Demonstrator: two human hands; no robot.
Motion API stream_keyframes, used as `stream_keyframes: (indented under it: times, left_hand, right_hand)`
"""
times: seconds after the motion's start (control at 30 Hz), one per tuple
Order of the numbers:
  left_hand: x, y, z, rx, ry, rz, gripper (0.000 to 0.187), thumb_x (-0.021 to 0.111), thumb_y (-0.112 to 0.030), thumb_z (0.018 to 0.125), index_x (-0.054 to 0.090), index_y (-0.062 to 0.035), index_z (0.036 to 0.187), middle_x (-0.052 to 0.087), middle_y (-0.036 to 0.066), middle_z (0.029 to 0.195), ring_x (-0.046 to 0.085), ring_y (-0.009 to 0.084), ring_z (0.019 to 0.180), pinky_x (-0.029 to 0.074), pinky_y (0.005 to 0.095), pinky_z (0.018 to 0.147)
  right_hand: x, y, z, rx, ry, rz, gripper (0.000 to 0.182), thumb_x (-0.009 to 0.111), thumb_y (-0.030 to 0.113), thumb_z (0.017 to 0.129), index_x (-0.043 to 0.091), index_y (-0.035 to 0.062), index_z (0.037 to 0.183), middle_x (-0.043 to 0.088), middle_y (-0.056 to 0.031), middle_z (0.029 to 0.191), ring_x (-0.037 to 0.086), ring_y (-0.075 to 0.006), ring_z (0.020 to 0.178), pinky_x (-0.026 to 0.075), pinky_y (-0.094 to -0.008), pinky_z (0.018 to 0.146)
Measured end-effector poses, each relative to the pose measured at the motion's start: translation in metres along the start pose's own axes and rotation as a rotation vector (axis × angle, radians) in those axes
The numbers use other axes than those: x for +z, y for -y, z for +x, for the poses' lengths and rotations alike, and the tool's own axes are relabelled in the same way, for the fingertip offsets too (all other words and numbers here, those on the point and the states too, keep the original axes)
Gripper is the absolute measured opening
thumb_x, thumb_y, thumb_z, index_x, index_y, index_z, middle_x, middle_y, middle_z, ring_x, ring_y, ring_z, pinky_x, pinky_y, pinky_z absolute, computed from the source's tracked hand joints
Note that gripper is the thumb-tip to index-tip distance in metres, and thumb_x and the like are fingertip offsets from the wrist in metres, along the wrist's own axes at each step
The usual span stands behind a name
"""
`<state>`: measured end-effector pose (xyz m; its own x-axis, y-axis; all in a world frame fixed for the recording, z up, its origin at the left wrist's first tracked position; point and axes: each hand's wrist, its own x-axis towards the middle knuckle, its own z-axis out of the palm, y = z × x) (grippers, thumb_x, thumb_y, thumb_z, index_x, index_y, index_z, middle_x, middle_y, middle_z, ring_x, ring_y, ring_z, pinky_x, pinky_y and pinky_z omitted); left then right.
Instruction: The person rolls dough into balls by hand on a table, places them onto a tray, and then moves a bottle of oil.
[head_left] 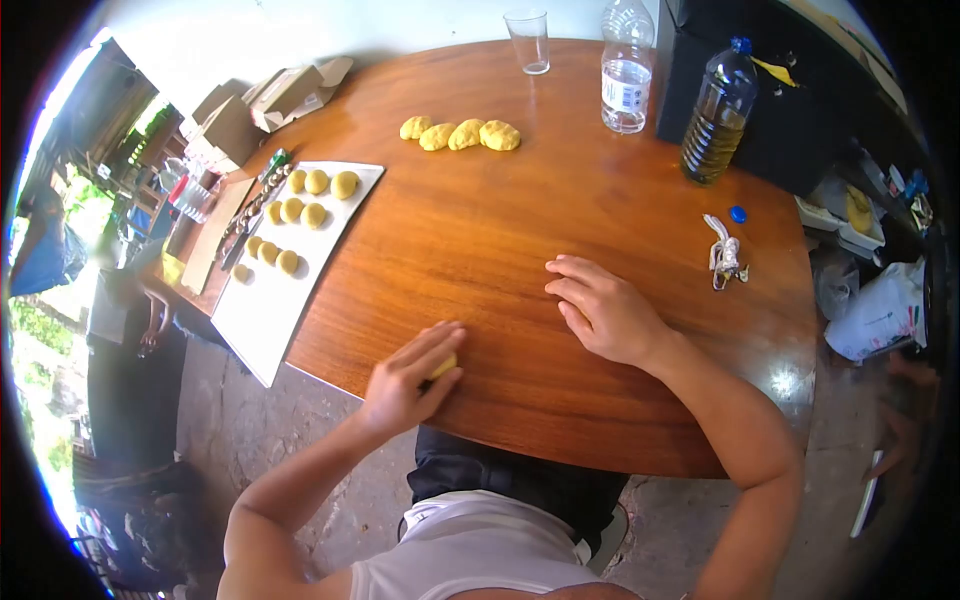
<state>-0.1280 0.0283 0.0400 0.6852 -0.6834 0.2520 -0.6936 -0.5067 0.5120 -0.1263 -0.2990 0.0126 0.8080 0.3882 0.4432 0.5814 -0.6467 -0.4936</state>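
Close to the table's front edge, my left hand (pixel 408 382) is cupped over a piece of yellow dough (pixel 444 367), which shows between the thumb and fingers; most of it is hidden. My right hand (pixel 604 312) rests on the wooden table (pixel 520 240) to the right, holding nothing, fingers slightly bent and apart. To the left, a white tray (pixel 262 330) carries rows of small round dough balls (pixel 291 210). Farther back lies a row of several larger yellow dough lumps (pixel 465 134).
A drinking glass (pixel 528 44), a clear plastic bottle (pixel 626 85) and a bottle of yellowish liquid (pixel 716 120) stand at the back. A blue cap (pixel 738 214) and a white cord (pixel 722 250) lie at right. Cardboard boxes (pixel 250 110) sit back left; a person's hand (pixel 155 322) shows beyond the tray.
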Motion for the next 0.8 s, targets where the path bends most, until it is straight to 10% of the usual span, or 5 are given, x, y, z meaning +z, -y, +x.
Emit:
stream_keyframes:
  times: [0.3,0.5,0.63,0.8]
  left_hand:
    - [0.034,0.02,0.116,-0.052,-0.134,0.089,0.046,0.062,-0.024,0.102,0.063,0.0032,0.139,0.056,0.026,0.151,0.05,0.0449,0.143,0.04,0.0454,0.121]
    - [0.035,-0.026,0.044,0.245,-0.042,0.339,0.047,0.067,-0.023,0.098,0.065,-0.0019,0.141,0.054,0.023,0.154,0.05,0.0463,0.143,0.046,0.0531,0.116]
    - [0.007,0.012,0.01,-0.086,-0.078,0.11,0.041,0.061,-0.009,0.102,0.064,0.0,0.141,0.052,0.026,0.155,0.044,0.0443,0.149,0.038,0.0547,0.123]
    - [0.016,0.037,0.121,-0.004,-0.12,0.134,0.046,0.056,-0.026,0.106,0.063,0.0031,0.141,0.053,0.028,0.153,0.045,0.0458,0.147,0.036,0.0512,0.123]
  right_hand:
    - [0.001,0.001,0.005,-0.036,-0.043,-0.041,0.02,0.064,0.003,0.093,0.071,-0.0024,0.112,0.066,-0.0206,0.133,0.06,-0.0383,0.132,0.051,-0.0449,0.11]
    - [-0.002,0.001,0.002,0.015,-0.013,-0.019,0.023,0.065,0.004,0.094,0.072,-0.0021,0.115,0.064,-0.0208,0.137,0.058,-0.0371,0.135,0.05,-0.0453,0.112]
    - [-0.001,0.001,0.003,0.019,-0.002,0.006,0.021,0.065,0.003,0.094,0.072,-0.0021,0.113,0.064,-0.0205,0.138,0.058,-0.0372,0.134,0.05,-0.045,0.111]
    - [0.0,0.002,0.008,0.033,-0.006,-0.001,0.021,0.065,0.003,0.093,0.071,-0.0025,0.113,0.064,-0.0207,0.137,0.058,-0.0377,0.134,0.051,-0.0448,0.111]
